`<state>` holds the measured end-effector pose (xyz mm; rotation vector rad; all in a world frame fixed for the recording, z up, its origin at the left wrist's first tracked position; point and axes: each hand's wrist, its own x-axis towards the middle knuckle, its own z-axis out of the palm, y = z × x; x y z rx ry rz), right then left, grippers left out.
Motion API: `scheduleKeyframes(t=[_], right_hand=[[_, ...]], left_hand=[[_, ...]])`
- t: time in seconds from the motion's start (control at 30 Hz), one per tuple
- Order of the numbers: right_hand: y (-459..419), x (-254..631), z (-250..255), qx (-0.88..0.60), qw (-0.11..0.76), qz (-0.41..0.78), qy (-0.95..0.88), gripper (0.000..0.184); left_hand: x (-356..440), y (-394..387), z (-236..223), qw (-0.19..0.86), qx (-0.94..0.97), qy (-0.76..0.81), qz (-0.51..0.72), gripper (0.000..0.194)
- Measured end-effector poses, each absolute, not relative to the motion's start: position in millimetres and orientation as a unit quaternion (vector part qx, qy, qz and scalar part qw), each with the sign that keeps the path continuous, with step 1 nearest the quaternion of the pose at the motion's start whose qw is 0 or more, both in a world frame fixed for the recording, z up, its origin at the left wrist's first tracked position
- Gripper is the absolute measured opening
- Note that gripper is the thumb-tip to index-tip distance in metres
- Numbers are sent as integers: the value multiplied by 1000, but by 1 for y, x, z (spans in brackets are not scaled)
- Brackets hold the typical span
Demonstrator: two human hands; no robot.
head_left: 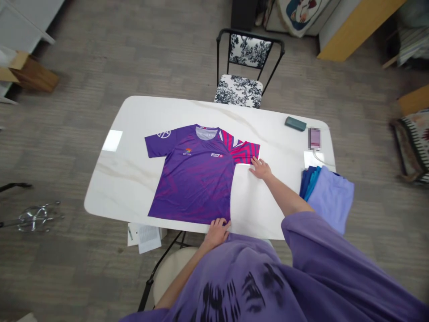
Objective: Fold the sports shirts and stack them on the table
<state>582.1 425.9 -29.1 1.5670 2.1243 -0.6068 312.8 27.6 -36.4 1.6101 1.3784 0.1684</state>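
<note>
A purple sports jersey (194,176) with pink stripes lies flat, front up, on the white table (127,134). Its right side looks folded in, leaving a straight vertical edge. My left hand (217,229) rests at the jersey's bottom hem near the table's front edge, fingers curled on the cloth. My right hand (260,169) lies by the pink sleeve (246,152) at the upper right of the jersey, its fingers touching the sleeve's lower edge; whether they pinch the cloth I cannot tell.
A stack of folded blue and lilac clothes (330,194) hangs over the table's right edge. A dark case (295,123) and a phone (314,138) with a cable lie at the far right. A patterned chair (243,74) stands behind the table; papers (145,235) lie below it.
</note>
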Motion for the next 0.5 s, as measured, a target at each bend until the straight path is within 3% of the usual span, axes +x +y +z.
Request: scheduleKeyframes(t=[0.3, 0.5], right_hand=[[431, 814, -41, 597, 192, -241, 740, 83], [432, 893, -32, 607, 207, -242, 728, 86]], left_hand=[[554, 54, -56, 512, 706, 488, 34, 56], [645, 50, -59, 537, 708, 457, 29, 61]])
